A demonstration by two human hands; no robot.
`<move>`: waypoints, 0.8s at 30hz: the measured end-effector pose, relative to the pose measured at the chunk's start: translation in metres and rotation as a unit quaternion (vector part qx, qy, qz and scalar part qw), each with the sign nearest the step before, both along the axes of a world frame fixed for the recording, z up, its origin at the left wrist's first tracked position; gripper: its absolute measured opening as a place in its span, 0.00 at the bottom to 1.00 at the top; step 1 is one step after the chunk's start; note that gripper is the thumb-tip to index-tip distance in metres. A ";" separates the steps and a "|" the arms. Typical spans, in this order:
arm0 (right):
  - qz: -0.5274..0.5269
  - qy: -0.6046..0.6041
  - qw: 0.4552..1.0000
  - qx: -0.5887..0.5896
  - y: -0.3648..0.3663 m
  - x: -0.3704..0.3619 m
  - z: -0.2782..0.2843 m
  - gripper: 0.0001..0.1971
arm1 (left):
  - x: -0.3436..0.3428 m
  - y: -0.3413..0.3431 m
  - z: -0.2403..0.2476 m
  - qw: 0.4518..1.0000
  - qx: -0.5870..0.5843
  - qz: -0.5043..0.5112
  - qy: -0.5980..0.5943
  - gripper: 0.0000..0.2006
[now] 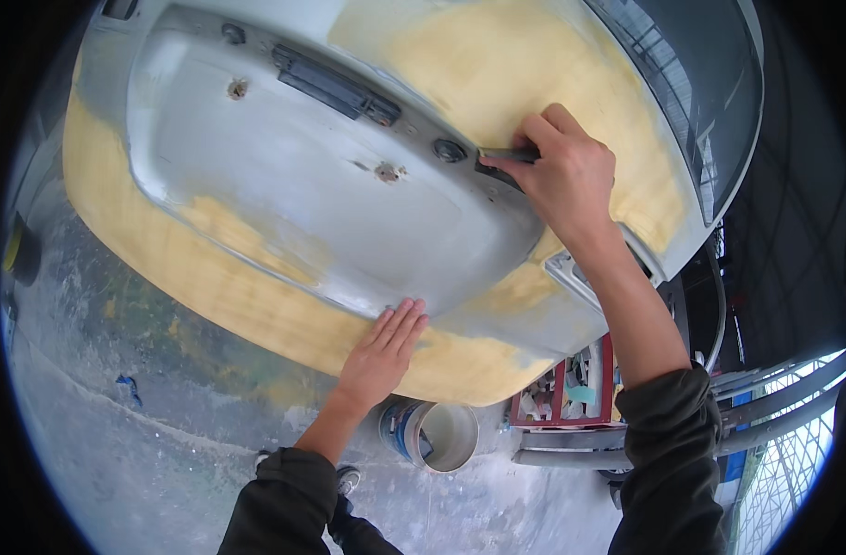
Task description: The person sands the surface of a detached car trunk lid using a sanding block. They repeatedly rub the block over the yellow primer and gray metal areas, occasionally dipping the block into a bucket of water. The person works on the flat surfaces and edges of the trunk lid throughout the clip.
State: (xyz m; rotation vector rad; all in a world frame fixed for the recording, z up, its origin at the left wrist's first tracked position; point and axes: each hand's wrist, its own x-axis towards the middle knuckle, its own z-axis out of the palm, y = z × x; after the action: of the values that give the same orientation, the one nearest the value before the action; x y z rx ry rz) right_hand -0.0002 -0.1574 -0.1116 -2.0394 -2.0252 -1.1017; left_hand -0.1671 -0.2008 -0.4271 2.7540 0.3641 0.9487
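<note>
A car tailgate (302, 162) spreads before me, grey with patches of yellow filler (497, 51). Along the upper edge of its recessed panel, my right hand (566, 166) pinches a piece of dark sandpaper (504, 165), apparently folded, and holds it against the surface. Just left of the sandpaper sits a round dark fitting (449, 151). My left hand (386, 347) lies flat on the lower part of the tailgate, its fingers stretched out and its fingertips at the recess's lower edge. It holds nothing.
Below the tailgate, a bucket (452, 442) stands on the stained concrete floor (191, 481). A red-framed rack (563, 398) with assorted items is at the lower right, beside grey curved bars (571, 458). The rear window (691, 83) is at the upper right.
</note>
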 end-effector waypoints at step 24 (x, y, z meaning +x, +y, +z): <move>-0.031 0.149 0.988 0.008 -0.056 0.004 0.018 0.17 | -0.019 0.012 -0.006 0.999 -0.017 -0.024 0.012 0.28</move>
State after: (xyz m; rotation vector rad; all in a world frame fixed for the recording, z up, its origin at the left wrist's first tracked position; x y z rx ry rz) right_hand 0.0033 -0.2137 -0.0933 -2.1223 -1.8149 -0.7610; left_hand -0.1856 -0.1889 -0.4326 2.7335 0.3129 0.8904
